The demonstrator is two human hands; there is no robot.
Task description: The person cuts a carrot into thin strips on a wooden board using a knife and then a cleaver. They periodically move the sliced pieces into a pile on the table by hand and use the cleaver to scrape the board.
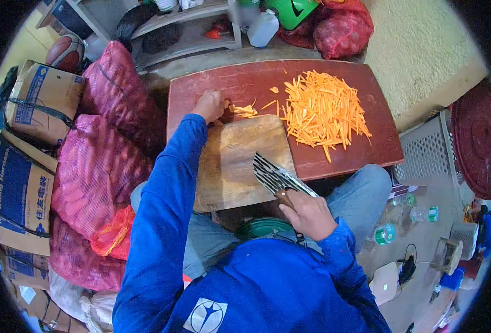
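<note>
My right hand grips the wooden handle of a broad kitchen knife, whose blade has a dark and pale striped pattern. The blade is over the right edge of a wooden cutting board. Past the board's far left corner, my left hand is down on the red table with its fingers curled in; what they hold is hidden. Beside those fingers lie some orange carrot pieces. A large heap of carrot sticks covers the table's right side.
Red mesh sacks and strapped cardboard boxes crowd the left. Behind the red table are a shelf, a plastic jug and a green helmet. A grey perforated crate stands at right, near plastic bottles.
</note>
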